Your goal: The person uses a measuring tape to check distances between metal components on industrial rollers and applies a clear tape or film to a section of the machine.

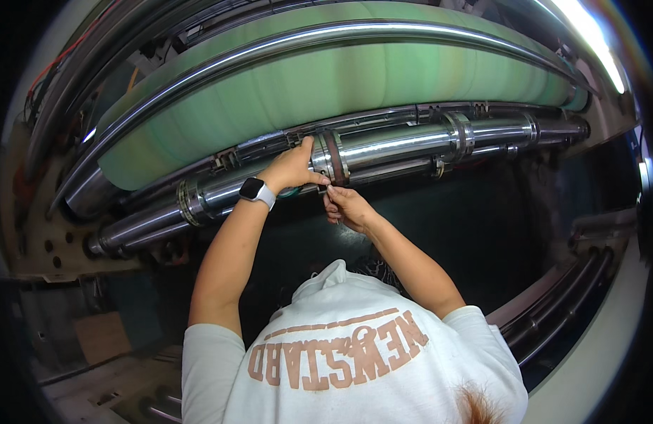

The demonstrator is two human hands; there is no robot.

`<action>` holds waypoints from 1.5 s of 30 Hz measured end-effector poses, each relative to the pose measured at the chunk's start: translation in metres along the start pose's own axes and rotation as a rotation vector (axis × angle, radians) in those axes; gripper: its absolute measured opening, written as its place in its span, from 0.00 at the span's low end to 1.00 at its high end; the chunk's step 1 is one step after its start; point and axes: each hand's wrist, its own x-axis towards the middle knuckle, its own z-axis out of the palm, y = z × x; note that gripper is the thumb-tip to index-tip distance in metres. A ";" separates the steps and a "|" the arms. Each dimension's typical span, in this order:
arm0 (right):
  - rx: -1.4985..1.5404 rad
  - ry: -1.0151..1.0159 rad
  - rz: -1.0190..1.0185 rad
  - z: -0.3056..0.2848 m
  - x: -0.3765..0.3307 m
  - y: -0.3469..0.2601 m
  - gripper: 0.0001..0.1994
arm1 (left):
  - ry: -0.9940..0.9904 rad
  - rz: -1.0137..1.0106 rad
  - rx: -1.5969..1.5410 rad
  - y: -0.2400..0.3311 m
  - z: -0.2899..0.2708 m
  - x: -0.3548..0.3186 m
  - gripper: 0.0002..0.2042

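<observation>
Beneath the broad green roller (305,88), partway along a polished steel shaft (397,146), sits a ringed collar (331,157) with a brownish band around it. The left-hand grip (292,169) is spread over the shaft at the collar's left side, forefinger reaching up and thumb stretched rightward along the lower front. The right-hand grip (347,210) is just below the collar, thumb and forefinger drawn together close to the left thumb's tip, the other fingers curled; whether something small is pinched there, I cannot tell. A smartwatch (253,189) circles the left wrist.

The ringed collar looks metallic, so it should feel stiff and fairly heavy, unlikely to bend or break under finger pressure. Its smooth faces, like those of the shaft, may well be slippery. A sensible hold would be on the rim from opposite sides, fingertips at the edges rather than on the brownish band, whose texture is hard to judge.

The shaft's long axis runs crosswise in front of the person, climbing from lower left to upper right, its line bowed by the lens. The collar encircles it, so its opening faces along that same line while the band stands across it.
</observation>
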 end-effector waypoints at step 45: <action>-2.081 -0.150 -1.000 0.004 0.024 -0.165 0.10 | 0.068 -0.189 0.220 0.016 0.011 0.004 0.53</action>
